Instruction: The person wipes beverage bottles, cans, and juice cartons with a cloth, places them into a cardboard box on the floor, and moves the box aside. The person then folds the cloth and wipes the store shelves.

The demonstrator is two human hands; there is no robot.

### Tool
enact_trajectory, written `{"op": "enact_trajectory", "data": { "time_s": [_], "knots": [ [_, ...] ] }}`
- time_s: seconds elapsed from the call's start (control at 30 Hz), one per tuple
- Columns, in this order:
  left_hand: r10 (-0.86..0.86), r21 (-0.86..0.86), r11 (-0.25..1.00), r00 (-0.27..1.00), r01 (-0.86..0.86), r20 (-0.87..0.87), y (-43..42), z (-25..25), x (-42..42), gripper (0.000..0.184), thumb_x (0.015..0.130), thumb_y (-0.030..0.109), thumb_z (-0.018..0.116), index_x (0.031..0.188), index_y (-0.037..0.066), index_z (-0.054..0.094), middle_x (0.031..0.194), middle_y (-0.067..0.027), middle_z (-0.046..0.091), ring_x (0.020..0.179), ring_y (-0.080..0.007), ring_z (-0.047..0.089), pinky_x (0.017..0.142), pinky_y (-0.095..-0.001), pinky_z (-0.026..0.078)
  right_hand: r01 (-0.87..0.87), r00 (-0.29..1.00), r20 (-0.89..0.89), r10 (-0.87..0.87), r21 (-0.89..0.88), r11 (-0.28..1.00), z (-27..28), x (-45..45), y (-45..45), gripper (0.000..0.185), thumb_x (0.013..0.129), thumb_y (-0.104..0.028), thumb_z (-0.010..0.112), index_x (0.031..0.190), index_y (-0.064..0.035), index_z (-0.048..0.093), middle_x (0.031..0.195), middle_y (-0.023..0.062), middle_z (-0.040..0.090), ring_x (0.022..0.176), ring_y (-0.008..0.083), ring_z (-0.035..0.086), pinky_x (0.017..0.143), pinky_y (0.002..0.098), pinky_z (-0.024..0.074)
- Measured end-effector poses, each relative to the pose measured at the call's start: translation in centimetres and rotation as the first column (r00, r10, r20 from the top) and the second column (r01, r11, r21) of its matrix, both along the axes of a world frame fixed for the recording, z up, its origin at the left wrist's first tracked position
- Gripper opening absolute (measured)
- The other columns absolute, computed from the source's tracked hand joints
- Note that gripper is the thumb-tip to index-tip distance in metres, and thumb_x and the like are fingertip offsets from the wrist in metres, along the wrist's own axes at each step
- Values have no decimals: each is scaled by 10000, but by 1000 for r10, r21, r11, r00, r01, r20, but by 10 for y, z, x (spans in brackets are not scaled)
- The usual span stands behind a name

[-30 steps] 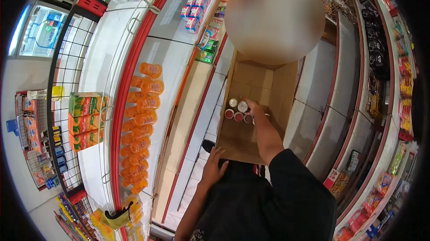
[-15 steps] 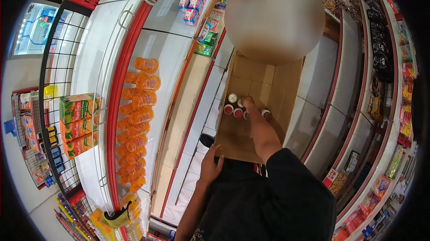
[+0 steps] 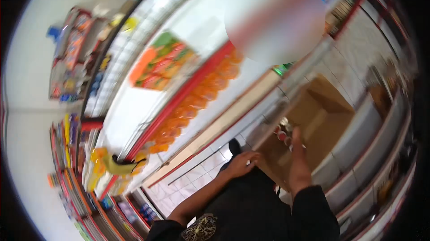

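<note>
A cardboard box stands tilted in view at the lower right, its inside showing. Several small bottles or jars with red and whitish tops are grouped along its left side. My right hand reaches into the box beside them; its fingers are blurred, so what they hold cannot be made out. My left hand is at the near left corner of the box, fingers curved near its edge with nothing seen in them.
On the left shelf are orange bottles and green-orange packs. More shelves run along the right. Tiled floor shows below the left shelf. A blurred disc covers the upper middle.
The view has swung left and tilted, so the box appears farther right and lower. My right hand remains inside the box and my left hand at its near corner.
</note>
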State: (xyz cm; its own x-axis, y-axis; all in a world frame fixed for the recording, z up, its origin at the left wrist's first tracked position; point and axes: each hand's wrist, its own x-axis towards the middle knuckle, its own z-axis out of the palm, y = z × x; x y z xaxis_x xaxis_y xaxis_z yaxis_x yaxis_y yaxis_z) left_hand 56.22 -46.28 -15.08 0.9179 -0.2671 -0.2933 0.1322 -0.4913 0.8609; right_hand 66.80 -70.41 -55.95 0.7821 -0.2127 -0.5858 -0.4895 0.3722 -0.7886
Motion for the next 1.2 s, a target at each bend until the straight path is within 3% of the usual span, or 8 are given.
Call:
{"op": "enact_trajectory", "data": {
  "time_s": [0.1, 0.2, 0.4, 0.47, 0.57, 0.87, 1.07, 1.2],
  "knots": [
    [-50, 56, 997, 995, 45, 90, 24, 15, 3, 278, 895, 147, 618, 1150, 39, 592, 1089, -140, 644, 1045, -309, 596, 878, -389, 485, -130, 907, -419, -34, -359, 924, 147, 10, -31, 490, 976, -411, 426, 1235, -17, 558, 1084, 97, 598, 961, 233, 548, 868, 372, 444],
    [-99, 114, 991, 969, 75, 228, 43, 47, 21, 248, 882, 156, 637, 1104, 46, 621, 1057, -127, 657, 997, -301, 614, 848, -384, 494, -305, 930, -366, 46, -693, 653, 181, 9, -29, 479, 987, -362, 431, 1236, 31, 544, 1126, 156, 600, 1030, 279, 564, 916, 389, 433],
    [252, 28, 932, 702, -362, 666, 127, 180, 74, 227, 735, 114, 789, 908, 47, 658, 842, -77, 679, 733, -229, 642, 695, -319, 496, 370, 925, 327, -191, -669, 644, 214, 9, -20, 293, 982, -181, 479, 1178, 14, 576, 1149, 156, 596, 1067, 267, 563, 957, 362, 415],
    [112, 95, 881, 399, -464, 910, 155, 226, 100, 268, 694, 117, 819, 887, 48, 647, 834, -71, 665, 710, -226, 618, 671, -332, 481, 408, 903, 388, -184, -642, 649, 240, 15, -13, 269, 979, -166, 482, 1154, 12, 582, 1135, 147, 599, 1052, 256, 565, 942, 353, 421],
    [121, 77, 788, 277, -610, 953, 181, 278, 141, 305, 692, 160, 825, 927, 64, 655, 871, -65, 658, 719, -250, 595, 668, -361, 474, 465, 858, 482, -177, -582, 667, 313, 25, 17, 222, 974, -135, 488, 1106, 8, 593, 1107, 128, 605, 1020, 235, 570, 913, 334, 435],
    [118, 335, 766, 633, -549, 765, 207, 264, 205, 494, 782, 472, 698, 1039, 58, 616, 945, -109, 657, 879, -301, 630, 707, -415, 512, 157, 738, 648, 188, -437, 886, 457, 27, 145, 128, 947, -91, 530, 1008, -3, 602, 934, 63, 618, 862, 135, 582, 779, 273, 474],
    [134, 317, 788, 649, -528, 749, 211, 264, 202, 518, 772, 466, 710, 1087, 65, 619, 979, -100, 659, 906, -294, 631, 731, -411, 510, 112, 394, 666, 633, -718, 687, 584, 66, 223, 183, 874, -56, 626, 1051, -18, 594, 825, 21, 590, 719, 81, 526, 635, 233, 437],
    [101, 330, 795, 647, -510, 756, 213, 263, 202, 485, 779, 411, 716, 1106, 71, 602, 1000, -105, 652, 909, -299, 629, 727, -416, 513, 434, 151, 518, 842, -800, 414, 666, 114, 264, 483, 825, -101, 674, 1274, -78, 498, 1172, 156, 562, 930, 297, 618, 782, 365, 503]
  ]
}}
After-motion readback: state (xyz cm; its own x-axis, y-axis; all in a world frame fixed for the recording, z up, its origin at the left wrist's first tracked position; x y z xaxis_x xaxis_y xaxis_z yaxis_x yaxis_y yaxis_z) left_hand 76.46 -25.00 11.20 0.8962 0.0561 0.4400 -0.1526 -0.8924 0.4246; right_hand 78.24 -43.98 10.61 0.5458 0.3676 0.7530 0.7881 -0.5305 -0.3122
